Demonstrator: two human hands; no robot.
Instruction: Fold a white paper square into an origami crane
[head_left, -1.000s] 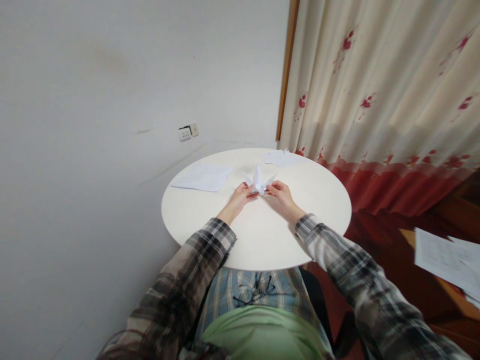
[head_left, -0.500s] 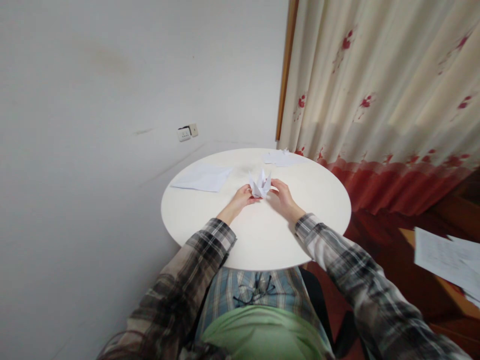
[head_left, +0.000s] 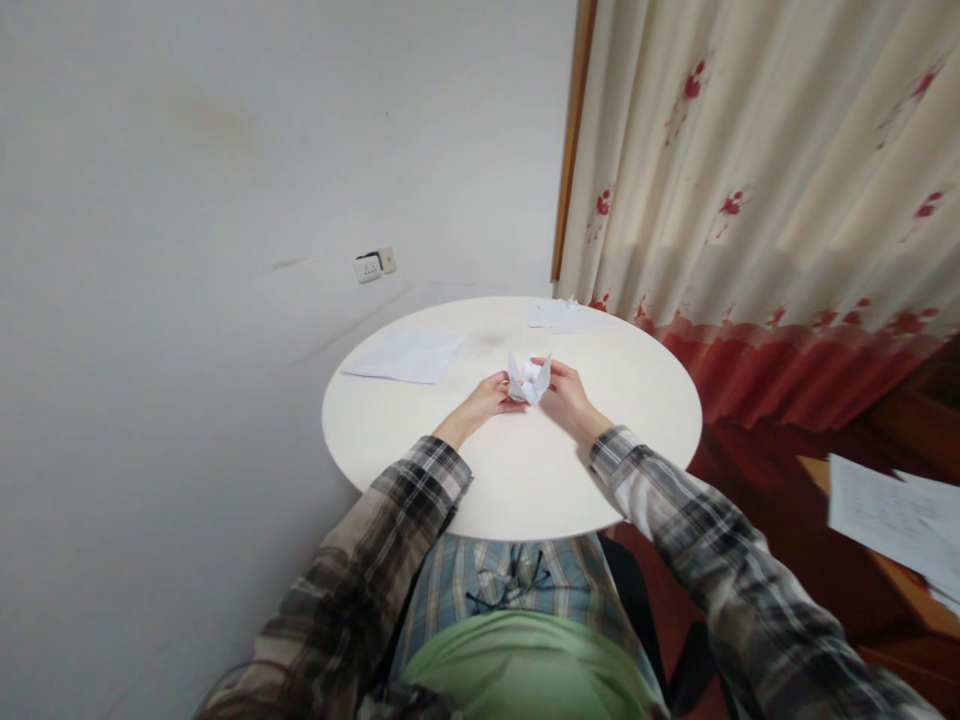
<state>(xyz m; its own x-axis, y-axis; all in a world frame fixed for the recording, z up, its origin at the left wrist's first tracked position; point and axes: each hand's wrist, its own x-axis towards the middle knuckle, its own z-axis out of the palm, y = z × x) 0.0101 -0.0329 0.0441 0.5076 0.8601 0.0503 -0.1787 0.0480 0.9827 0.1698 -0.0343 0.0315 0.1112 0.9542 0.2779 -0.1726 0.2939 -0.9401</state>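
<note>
A small white folded-paper piece (head_left: 529,384) with upright points on its left and right is between my hands, above the middle of the round white table (head_left: 517,480). My left hand (head_left: 487,398) grips its left side, thumb and fingers closing around the lower edge. On the right, my right hand (head_left: 564,384) has its fingers bent against the paper's side and back. Some fingertips are hidden behind the folded paper.
White paper sheets (head_left: 405,355) lie at the table's left rear. More paper (head_left: 562,317) rests at the back edge. A wall (head_left: 187,250) borders the left side, a curtain (head_left: 750,200) the right. Written sheets (head_left: 885,515) lie on a lower surface at right.
The folded paper has turned in my hands and shifted slightly right and nearer; two side points now stand out around its middle. My left fingers have moved slightly with it.
</note>
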